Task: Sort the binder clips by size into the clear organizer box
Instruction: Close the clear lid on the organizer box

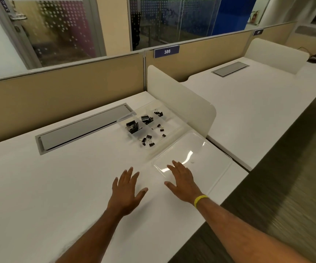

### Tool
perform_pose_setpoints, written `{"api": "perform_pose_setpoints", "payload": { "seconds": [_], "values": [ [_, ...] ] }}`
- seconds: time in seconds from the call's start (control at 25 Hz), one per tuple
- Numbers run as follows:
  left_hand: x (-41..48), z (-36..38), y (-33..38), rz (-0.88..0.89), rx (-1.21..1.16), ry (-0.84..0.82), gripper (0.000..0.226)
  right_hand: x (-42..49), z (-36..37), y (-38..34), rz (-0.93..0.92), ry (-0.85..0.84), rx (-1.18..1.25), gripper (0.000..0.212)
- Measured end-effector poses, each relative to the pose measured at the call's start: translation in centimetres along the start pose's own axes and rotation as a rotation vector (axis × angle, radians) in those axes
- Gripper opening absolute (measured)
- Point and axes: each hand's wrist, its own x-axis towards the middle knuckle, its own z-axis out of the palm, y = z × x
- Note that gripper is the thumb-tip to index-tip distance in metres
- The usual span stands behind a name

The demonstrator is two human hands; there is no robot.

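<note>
The clear organizer box (pixel 175 130) stands open on the white desk beside a divider panel. Black binder clips lie in its compartments: large ones (pixel 132 125) at the left, medium ones (pixel 147 119) behind them, small ones (pixel 147 140) toward the front. Its clear lid (pixel 206 154) lies flat on the desk in front of it. My left hand (pixel 127 190) hovers flat with spread fingers, holding nothing, short of the box. My right hand (pixel 182 182), with a yellow wristband, is flat too, its fingertips over the lid's near corner.
A grey cable hatch (pixel 83 128) is set into the desk (pixel 49 186) left of the box. The white divider panel (pixel 183 99) rises right behind the box. The desk edge runs close to my right arm, with dark floor beyond.
</note>
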Motion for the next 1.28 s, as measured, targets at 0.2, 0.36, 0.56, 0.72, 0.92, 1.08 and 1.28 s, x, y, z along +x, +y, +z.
{"api": "perform_pose_setpoints", "payload": {
  "seconds": [0.2, 0.36, 0.56, 0.72, 0.92, 1.08, 1.28],
  "values": [
    [-2.0, 0.5, 0.1, 0.007, 0.086, -0.011, 0.093, -3.9, 1.0, 0.1, 0.049, 0.007, -0.070, 0.095],
    [-2.3, 1.3, 1.1, 0.034, 0.107, -0.023, 0.095, -5.1, 1.5, 1.3, 0.028, -0.025, -0.190, 0.091],
    [0.0, 3.0, 3.0, 0.024, 0.110, -0.039, 0.108, -3.4, 1.3, 4.4, -0.026, -0.067, -0.240, 0.087],
    [3.1, 4.2, 5.3, -0.035, 0.092, -0.040, 0.108, -0.7, -0.6, 8.2, -0.058, -0.050, -0.185, 0.095],
    [6.4, 4.9, 6.9, -0.141, 0.057, -0.022, 0.100, 3.9, -3.9, 13.1, -0.045, -0.026, -0.152, 0.090],
    [7.7, 5.3, 7.9, -0.231, 0.014, 0.007, 0.100, 6.8, -5.6, 15.8, 0.013, -0.055, -0.204, 0.083],
    [8.3, 5.7, 8.8, -0.325, -0.002, 0.075, 0.089, 9.1, -6.9, 17.8, 0.200, -0.047, -0.166, 0.105]
  ]
}}
